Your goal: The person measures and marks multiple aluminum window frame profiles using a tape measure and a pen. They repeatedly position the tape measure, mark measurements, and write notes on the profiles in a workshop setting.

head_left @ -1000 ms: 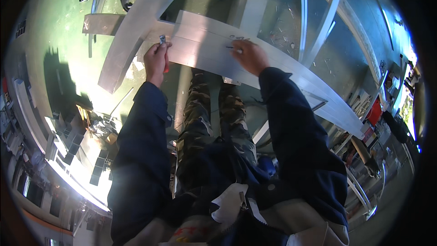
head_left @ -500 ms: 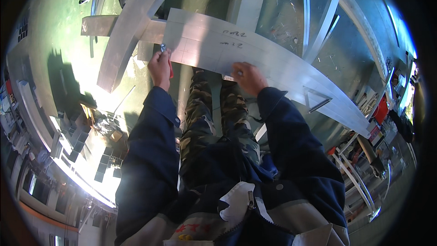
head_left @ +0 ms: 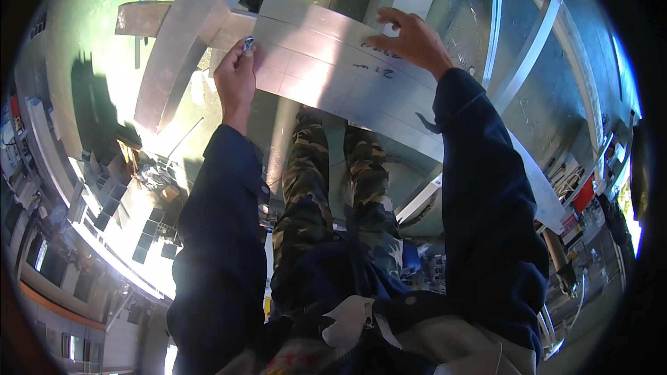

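A long pale metal sheet (head_left: 306,52) with ruled lines and dark handwritten marks lies across in front of me, over my legs. My left hand (head_left: 236,83) is closed at its left end around a small tool with a shiny metal tip (head_left: 248,43); the tool's exact kind is hidden by my fingers. Over the far edge of the sheet, my right hand (head_left: 413,40) is bent, with a gap between its curved fingers. Nothing shows between them. Its sleeve covers part of the sheet.
A wide curved metal beam (head_left: 182,42) stands left of the sheet, crossing a horizontal bar (head_left: 142,19). Long metal strips (head_left: 495,35) and a curved frame (head_left: 580,62) lie at the right. Dark square-tube pieces (head_left: 149,236) are stacked at lower left. Shavings litter the floor.
My right hand has moved from the near edge of the sheet up to its far edge, and its fingers have opened. My left hand has shifted slightly up and left, still on the tool.
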Motion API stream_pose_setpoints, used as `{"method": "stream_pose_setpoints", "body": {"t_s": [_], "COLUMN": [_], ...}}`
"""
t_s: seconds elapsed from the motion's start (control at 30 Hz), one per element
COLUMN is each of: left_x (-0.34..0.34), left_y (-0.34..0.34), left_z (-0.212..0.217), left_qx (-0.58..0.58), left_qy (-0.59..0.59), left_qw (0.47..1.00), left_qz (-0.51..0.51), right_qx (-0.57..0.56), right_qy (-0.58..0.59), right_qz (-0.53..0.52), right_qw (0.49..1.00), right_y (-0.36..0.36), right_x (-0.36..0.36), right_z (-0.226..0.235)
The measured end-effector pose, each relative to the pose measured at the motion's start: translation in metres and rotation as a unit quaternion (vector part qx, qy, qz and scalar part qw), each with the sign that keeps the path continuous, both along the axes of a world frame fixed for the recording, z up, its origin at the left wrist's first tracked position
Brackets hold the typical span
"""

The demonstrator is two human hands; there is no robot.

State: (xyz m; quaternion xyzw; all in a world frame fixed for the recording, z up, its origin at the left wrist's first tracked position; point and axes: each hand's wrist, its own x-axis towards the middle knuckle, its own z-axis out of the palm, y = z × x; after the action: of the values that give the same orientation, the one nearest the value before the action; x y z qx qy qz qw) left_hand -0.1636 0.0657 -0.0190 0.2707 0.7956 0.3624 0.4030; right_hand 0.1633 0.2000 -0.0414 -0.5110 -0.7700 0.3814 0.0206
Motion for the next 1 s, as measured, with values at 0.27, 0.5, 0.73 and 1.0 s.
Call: {"method": "stream_pose_setpoints", "body": {"t_s": [0.27, 0.5, 0.73, 1.0], "left_x": [0.002, -0.004, 0.0, -0.003], "left_y": [0.003, -0.004, -0.005, -0.006], "left_z": [0.005, -0.005, -0.005, -0.014], "left_qx": [0.022, 0.03, 0.008, 0.04], "left_qy": [-0.011, 0.031, 0.041, 0.039], "left_qw": [1.0, 0.998, 0.999, 0.998], "left_qz": [0.007, -0.035, -0.026, 0.002], "right_qx": [-0.157, -0.268, -0.284, -0.28], "right_qy": [0.004, 0.026, 0.047, 0.065], "right_qz": [0.125, 0.161, 0.164, 0.159], "right_qw": [0.98, 0.949, 0.944, 0.944], "right_y": [0.024, 0.035, 0.035, 0.034], "right_x": [-0.031, -0.039, -0.038, -0.04], "right_z": [-0.024, -0.034, -0.04, -0.037]}}
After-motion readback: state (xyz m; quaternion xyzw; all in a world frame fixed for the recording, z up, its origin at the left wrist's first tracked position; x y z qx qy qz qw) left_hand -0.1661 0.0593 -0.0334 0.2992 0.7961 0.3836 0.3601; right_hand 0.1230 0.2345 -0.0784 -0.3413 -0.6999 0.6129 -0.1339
